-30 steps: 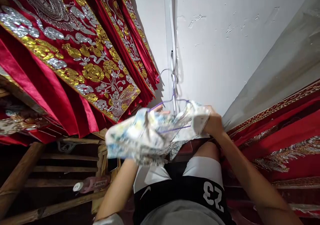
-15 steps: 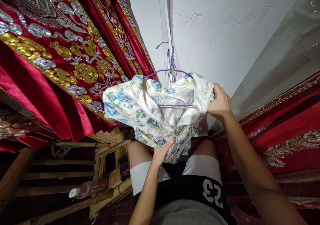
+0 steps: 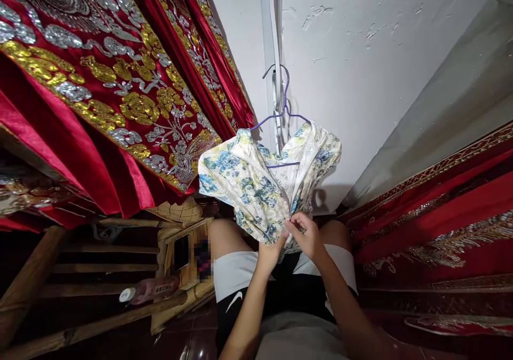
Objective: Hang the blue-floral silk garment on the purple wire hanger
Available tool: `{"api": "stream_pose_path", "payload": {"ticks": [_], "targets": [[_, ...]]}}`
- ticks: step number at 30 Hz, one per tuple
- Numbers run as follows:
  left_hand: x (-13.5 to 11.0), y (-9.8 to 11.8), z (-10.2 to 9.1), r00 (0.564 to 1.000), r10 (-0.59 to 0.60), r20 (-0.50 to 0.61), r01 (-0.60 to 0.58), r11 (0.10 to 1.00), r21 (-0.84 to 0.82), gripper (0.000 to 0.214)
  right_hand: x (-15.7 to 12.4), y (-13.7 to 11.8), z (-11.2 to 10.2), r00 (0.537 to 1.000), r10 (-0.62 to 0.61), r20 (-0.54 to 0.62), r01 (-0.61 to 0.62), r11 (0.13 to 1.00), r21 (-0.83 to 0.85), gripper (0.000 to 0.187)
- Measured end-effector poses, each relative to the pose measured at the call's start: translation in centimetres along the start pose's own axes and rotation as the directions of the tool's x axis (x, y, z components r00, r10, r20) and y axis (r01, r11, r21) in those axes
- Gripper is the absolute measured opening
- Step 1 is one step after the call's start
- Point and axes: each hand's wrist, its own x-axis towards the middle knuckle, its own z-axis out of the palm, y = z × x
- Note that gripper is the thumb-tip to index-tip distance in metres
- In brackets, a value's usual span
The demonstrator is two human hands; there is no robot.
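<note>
We see creased floral shirt (image 3: 256,189) on thin curved hanger (image 3: 285,110); left hand (image 3: 273,249) clasps lower front, right hand (image 3: 309,237) pinches edge, fingers closed.

At the centre of the lower half, the fingers of the left hand (image 3: 271,249) are mostly hidden by the shirt (image 3: 254,192), and what the right hand's (image 3: 309,237) fingertips pinch is too small to tell. The shirt also covers parts of the hanger (image 3: 286,90). Pixel blocks at lower left blur an object (image 3: 203,261) beyond recognition, and the bottle's (image 3: 154,290) lettering is unreadable. The embroidered cloth (image 3: 140,109) runs off the top and left edges; the red fabric (image 3: 473,248) at right leaves the right edge.
</note>
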Motion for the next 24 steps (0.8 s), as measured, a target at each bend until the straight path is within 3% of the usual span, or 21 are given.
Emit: {"api": "stream_pose_path", "payload": {"ticks": [7, 10, 11, 13, 14, 15, 16, 17, 20, 22, 24], "targets": [[-0.7, 0.4, 0.5, 0.999, 0.009, -0.053, -0.008, 1.0, 0.021, 0.054, 0.9, -1.4, -1.5, 0.978, 0.161, 0.134, -0.174, 0.981, 0.089, 0.044], [-1.2, 1.1, 0.5, 0.97, 0.088, -0.226, -0.058, 0.989, 0.137, 0.05, 0.4, -1.3, -1.1, 0.967, 0.241, 0.079, -0.253, 0.943, 0.218, 0.042], [-1.4, 1.3, 0.6, 0.926, 0.192, -0.324, -0.129, 0.97, 0.206, 0.052, 0.3, -1.3, -0.9, 0.963, 0.265, 0.044, -0.266, 0.923, 0.278, 0.041], [-1.6, 1.7, 0.8, 0.769, 0.46, -0.443, -0.303, 0.873, 0.381, 0.056, 0.1, -1.3, -0.3, 0.953, 0.304, -0.017, -0.27, 0.869, 0.414, 0.039], [-1.7, 1.8, 1.0, 0.694, 0.58, -0.427, -0.382, 0.799, 0.464, 0.057, 0.0, -1.4, -0.1, 0.947, 0.321, -0.027, -0.271, 0.838, 0.474, 0.039], [-1.6, 1.9, 1.3, 0.656, 0.664, -0.36, -0.447, 0.725, 0.524, 0.054, 0.0, -1.6, 0.2, 0.941, 0.337, -0.018, -0.28, 0.809, 0.517, 0.038], [-1.5, 2.0, 1.6, 0.66, 0.707, -0.254, -0.502, 0.667, 0.551, 0.048, 0.0, -1.7, 0.3, 0.938, 0.346, 0.008, -0.297, 0.792, 0.534, 0.036], [-1.2, 2.1, 2.0, 0.697, 0.705, -0.126, -0.546, 0.637, 0.544, 0.04, -0.1, -1.9, 0.4, 0.937, 0.347, 0.038, -0.315, 0.793, 0.521, 0.035], [-0.1, 2.3, 2.9, 0.822, 0.545, 0.167, -0.556, 0.702, 0.445, 0.027, -0.2, -2.6, 0.3, 0.948, 0.306, 0.088, -0.316, 0.872, 0.374, 0.037], [0.8, 2.5, 3.3, 0.866, 0.449, 0.219, -0.498, 0.752, 0.431, 0.021, 0.0, -3.1, -0.1, 0.954, 0.276, 0.114, -0.298, 0.912, 0.282, 0.038], [1.3, 2.8, 3.4, 0.873, 0.422, 0.242, -0.487, 0.757, 0.435, 0.015, 0.6, -3.9, -0.7, 0.95, 0.277, 0.146, -0.305, 0.923, 0.234, 0.038]]}}
